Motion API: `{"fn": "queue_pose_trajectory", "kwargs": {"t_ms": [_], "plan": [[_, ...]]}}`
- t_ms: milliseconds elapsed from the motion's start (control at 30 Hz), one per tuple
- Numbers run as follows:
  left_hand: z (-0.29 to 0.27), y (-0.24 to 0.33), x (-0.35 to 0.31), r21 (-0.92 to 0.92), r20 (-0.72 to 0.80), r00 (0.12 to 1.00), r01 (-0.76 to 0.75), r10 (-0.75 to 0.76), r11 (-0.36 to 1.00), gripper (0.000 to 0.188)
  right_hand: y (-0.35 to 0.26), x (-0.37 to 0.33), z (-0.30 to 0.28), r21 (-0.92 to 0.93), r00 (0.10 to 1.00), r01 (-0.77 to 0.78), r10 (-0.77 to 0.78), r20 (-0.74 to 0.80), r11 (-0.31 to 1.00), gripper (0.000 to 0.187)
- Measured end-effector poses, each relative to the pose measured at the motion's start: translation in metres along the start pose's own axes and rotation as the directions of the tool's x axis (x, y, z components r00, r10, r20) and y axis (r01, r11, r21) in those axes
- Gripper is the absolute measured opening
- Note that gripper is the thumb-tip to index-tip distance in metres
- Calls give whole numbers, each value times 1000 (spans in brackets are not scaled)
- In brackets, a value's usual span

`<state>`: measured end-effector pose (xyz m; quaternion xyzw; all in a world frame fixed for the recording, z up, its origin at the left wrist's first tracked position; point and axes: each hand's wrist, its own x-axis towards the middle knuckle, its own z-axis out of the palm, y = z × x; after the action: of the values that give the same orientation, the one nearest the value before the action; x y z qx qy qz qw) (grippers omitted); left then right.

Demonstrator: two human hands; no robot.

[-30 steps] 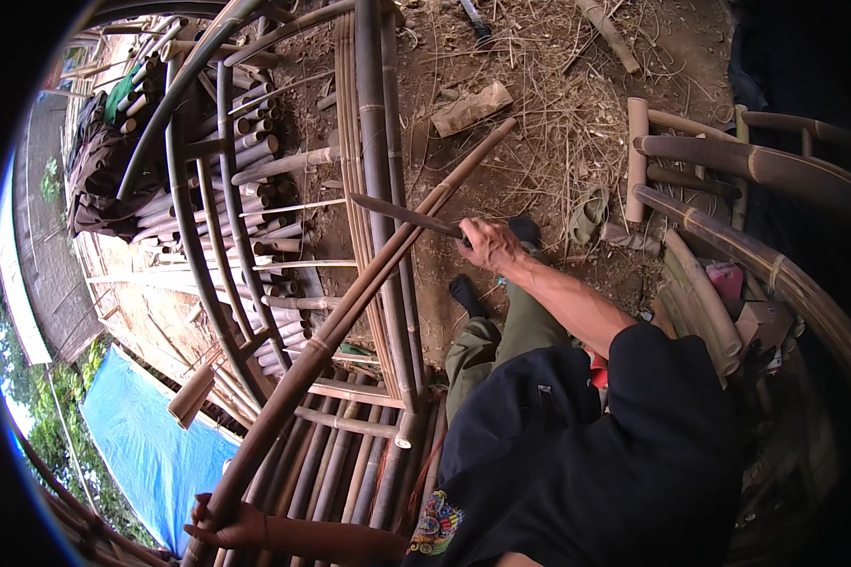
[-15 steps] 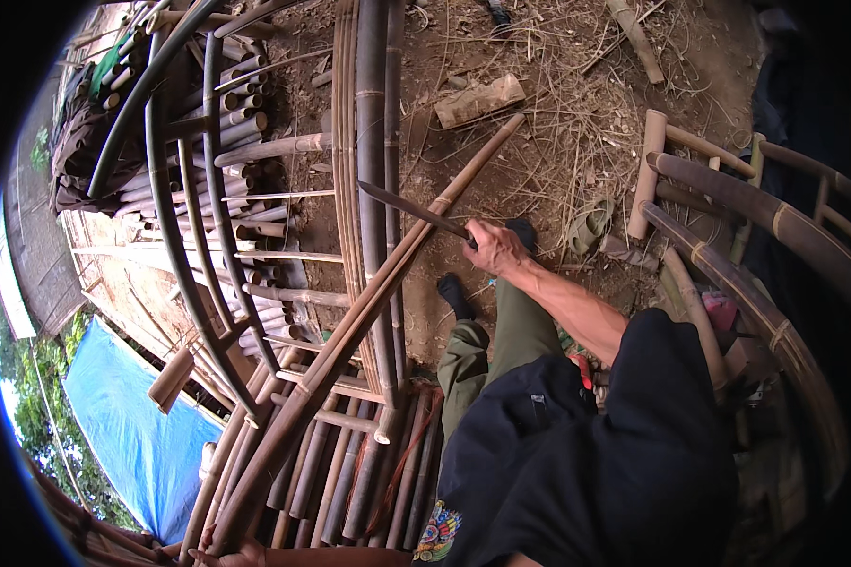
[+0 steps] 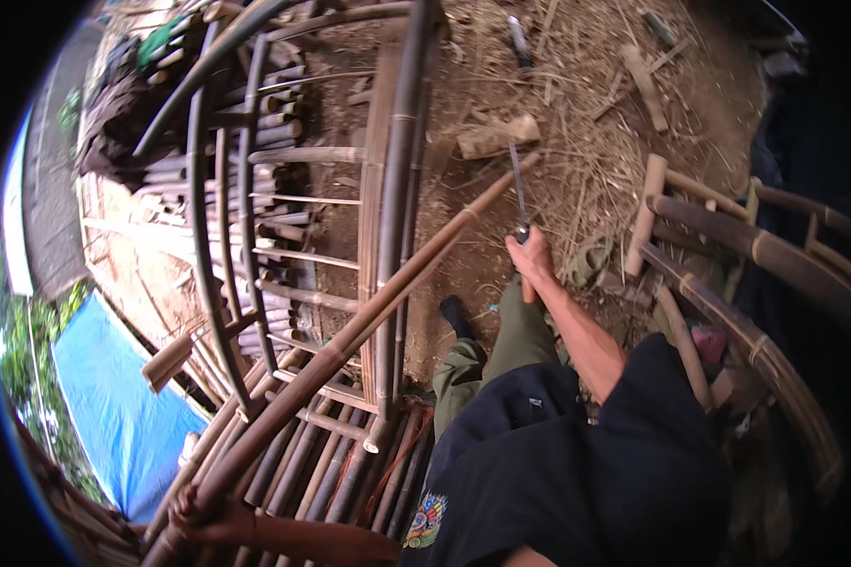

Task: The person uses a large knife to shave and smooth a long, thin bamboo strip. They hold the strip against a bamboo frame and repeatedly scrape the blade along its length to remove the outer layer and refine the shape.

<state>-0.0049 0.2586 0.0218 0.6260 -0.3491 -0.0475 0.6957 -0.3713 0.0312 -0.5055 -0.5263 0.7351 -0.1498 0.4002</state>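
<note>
A long brown bamboo pole (image 3: 350,338) slants from the lower left up to a wooden block (image 3: 498,138) on the ground. Near its lower end, my left hand (image 3: 208,518) is wrapped round the pole. My right hand (image 3: 531,257) grips the dark handle of a long knife (image 3: 518,189), its blade pointing away from me. The blade crosses the pole's far end in the picture; whether they touch I cannot tell. Behind the pole stands a bamboo frame (image 3: 397,189) with several crossbars.
Bamboo lengths (image 3: 284,463) lie side by side at lower left, and cut poles (image 3: 279,142) are stacked beyond the frame. Bamboo furniture (image 3: 719,312) stands at right. Another bladed tool (image 3: 519,43) lies among shavings (image 3: 577,85). A blue tarp (image 3: 113,397) is at far left.
The knife has swung from pointing left across the pole to pointing away toward its far end. My right hand has shifted right. The view has moved, showing more of my left hand.
</note>
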Motion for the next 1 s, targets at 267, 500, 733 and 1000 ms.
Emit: {"fn": "queue_pose_trajectory", "kwargs": {"t_ms": [267, 500, 733, 1000], "plan": [[119, -4, 73, -780, 289, 946, 143, 147, 609, 51, -263, -139, -161, 637, 706, 351, -641, 301, 686, 48], [144, -13, 77, -802, 462, 846, 270, 266, 533, 74, -402, -183, -160, 817, 400, 82, -770, 497, 571, 43], [42, 38, 149, -677, 260, 901, -86, 346, 731, 78, -374, -208, -123, 823, 609, 222, -733, 302, 523, 26], [-5, 145, 199, -867, 285, 916, 120, 283, 484, 68, -354, -285, -77, 811, 721, 458, -685, -101, 364, 29]]}}
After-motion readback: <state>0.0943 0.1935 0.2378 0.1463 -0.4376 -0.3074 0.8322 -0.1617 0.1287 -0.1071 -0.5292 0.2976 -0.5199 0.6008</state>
